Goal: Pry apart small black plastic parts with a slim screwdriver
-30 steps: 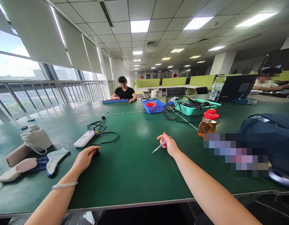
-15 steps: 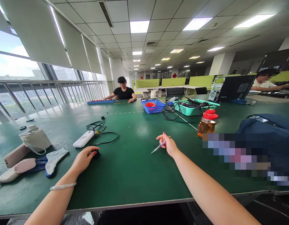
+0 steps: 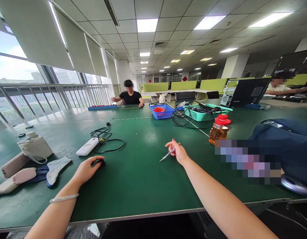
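My left hand (image 3: 86, 171) rests low over the green table (image 3: 133, 186), its fingers curled round a small black object (image 3: 101, 162). Most of that object is hidden, so its kind cannot be made out. In my right hand (image 3: 178, 154), a slim screwdriver (image 3: 168, 154) with a clear handle is gripped, its thin metal tip slanting down to the left above the tabletop. Beyond my left hand lies a white power strip (image 3: 88, 146) with a black cable (image 3: 115, 141) looped beside it.
At left are a white bottle (image 3: 35, 146), a pink case (image 3: 15, 165) and a glove (image 3: 57, 171). A red-lidded bottle (image 3: 218, 131), a blue basket (image 3: 161, 113) and a green basket (image 3: 199, 114) of cables stand farther back. Across the table sits a person (image 3: 130, 97).
The camera view has shifted slightly. Both my hands keep nearly the same pose. The person across the table has raised one hand near the blue tray.
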### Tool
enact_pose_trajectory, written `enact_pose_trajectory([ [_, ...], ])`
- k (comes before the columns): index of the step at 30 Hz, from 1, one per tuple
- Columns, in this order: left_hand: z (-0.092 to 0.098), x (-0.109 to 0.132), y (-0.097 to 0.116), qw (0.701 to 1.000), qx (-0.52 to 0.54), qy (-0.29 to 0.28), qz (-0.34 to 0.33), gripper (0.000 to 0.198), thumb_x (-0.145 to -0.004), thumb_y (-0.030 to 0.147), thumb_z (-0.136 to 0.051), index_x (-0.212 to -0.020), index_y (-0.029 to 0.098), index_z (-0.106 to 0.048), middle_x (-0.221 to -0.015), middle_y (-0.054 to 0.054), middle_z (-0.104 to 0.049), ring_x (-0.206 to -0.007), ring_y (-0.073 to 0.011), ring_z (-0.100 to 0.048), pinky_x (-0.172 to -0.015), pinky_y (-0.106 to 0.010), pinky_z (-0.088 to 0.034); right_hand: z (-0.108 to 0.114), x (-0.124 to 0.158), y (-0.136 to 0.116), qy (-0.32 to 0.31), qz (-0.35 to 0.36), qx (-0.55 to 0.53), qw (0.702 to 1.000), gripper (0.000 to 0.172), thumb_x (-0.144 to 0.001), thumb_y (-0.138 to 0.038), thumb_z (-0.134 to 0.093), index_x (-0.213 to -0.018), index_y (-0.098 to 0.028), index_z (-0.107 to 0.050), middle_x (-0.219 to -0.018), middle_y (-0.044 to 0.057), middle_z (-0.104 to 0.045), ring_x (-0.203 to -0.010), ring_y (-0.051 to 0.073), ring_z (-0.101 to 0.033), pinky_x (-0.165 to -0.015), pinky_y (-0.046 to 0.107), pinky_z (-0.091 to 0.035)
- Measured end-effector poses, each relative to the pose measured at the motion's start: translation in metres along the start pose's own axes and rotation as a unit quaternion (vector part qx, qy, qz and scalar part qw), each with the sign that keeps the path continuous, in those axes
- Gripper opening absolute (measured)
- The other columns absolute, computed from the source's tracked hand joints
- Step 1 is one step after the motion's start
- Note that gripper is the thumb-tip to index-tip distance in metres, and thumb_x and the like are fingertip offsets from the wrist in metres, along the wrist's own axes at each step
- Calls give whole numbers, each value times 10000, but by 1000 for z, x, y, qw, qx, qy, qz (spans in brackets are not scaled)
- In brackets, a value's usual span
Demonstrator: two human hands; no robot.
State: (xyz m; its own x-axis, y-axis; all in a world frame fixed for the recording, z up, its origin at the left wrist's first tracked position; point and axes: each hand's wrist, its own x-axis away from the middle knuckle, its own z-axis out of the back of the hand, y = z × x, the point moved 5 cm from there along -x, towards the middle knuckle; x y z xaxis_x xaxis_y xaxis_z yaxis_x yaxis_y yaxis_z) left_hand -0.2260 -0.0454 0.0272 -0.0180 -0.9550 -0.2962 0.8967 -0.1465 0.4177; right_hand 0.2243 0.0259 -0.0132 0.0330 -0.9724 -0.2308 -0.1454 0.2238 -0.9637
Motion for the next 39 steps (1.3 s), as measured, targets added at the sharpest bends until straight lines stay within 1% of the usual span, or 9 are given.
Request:
enact_pose_trajectory([
  [5,7,4,-9,999,-25,-9,-22,697,-673,576,-617,-1255,193,-618,-1254,-111,-670,-1135,-316,-631,-973,-407,-501,1,0,1,-1,2,0,1000,646,-765,-794,-493,-714,-180,-685,-488,-26,-477,-386,87,-385,-407,261,-309],
  [10,8,3,-28,996,-75,-47,33,588,-672,509,-565,-1155,198,-690,-1116,-106,-735,-994,-321,-692,-880,-398,-543,2,0,2,-3,1,-2,1000,637,-775,-788,-488,-722,-186,-690,-502,-27,-474,-399,91,-379,-415,265,-318],
  [12,9,3,-29,995,-89,-35,43,550,-690,487,-550,-1146,218,-699,-1089,-94,-745,-963,-317,-700,-839,-383,-551,2,0,1,-2,0,-3,1000,637,-775,-788,-490,-719,-186,-691,-504,-27,-472,-402,91,-381,-416,264,-317],
  [16,14,3,-28,993,-96,38,57,501,-768,507,-503,-1132,230,-707,-1049,-110,-748,-894,-307,-701,-763,-372,-555,1,1,-1,-2,-3,-3,1000,623,-777,-778,-500,-716,-189,-690,-510,-22,-479,-407,94,-382,-418,266,-319],
  [23,18,3,-3,990,15,134,31,543,-789,609,-437,-1002,190,-709,-1186,-138,-619,-1064,-281,-618,-782,-344,-572,0,1,-1,-2,-4,-6,1000,634,-753,-793,-510,-710,-184,-685,-496,-23,-477,-401,93,-375,-412,261,-303],
  [28,20,7,23,983,-55,175,9,426,-864,456,-326,-905,187,-655,-1159,-136,-652,-1099,-291,-599,-890,-377,-505,0,1,-2,1,-7,-3,1000,630,-762,-783,-509,-704,-182,-689,-497,-23,-477,-399,90,-376,-419,264,-301],
  [34,17,12,35,968,-198,136,67,419,-916,347,-264,-800,199,-638,-800,-129,-706,-813,-302,-666,-650,-356,-455,-1,2,-4,0,-6,-1,1000,626,-769,-779,-503,-702,-184,-685,-492,-24,-476,-397,93,-378,-420,266,-308],
  [37,14,11,35,963,-234,109,78,496,-954,386,-214,-771,194,-633,-764,-136,-700,-757,-300,-673,-617,-343,-437,-1,2,-3,-1,-5,-2,1000,625,-768,-779,-502,-698,-186,-685,-492,-25,-475,-397,92,-373,-421,269,-313],
  [39,14,9,32,962,-240,100,82,534,-965,446,-207,-850,185,-659,-786,-138,-710,-762,-309,-679,-611,-341,-443,-1,1,-3,-2,-4,-4,1000,625,-763,-782,-505,-694,-187,-683,-490,-25,-472,-395,90,-372,-420,268,-313],
])
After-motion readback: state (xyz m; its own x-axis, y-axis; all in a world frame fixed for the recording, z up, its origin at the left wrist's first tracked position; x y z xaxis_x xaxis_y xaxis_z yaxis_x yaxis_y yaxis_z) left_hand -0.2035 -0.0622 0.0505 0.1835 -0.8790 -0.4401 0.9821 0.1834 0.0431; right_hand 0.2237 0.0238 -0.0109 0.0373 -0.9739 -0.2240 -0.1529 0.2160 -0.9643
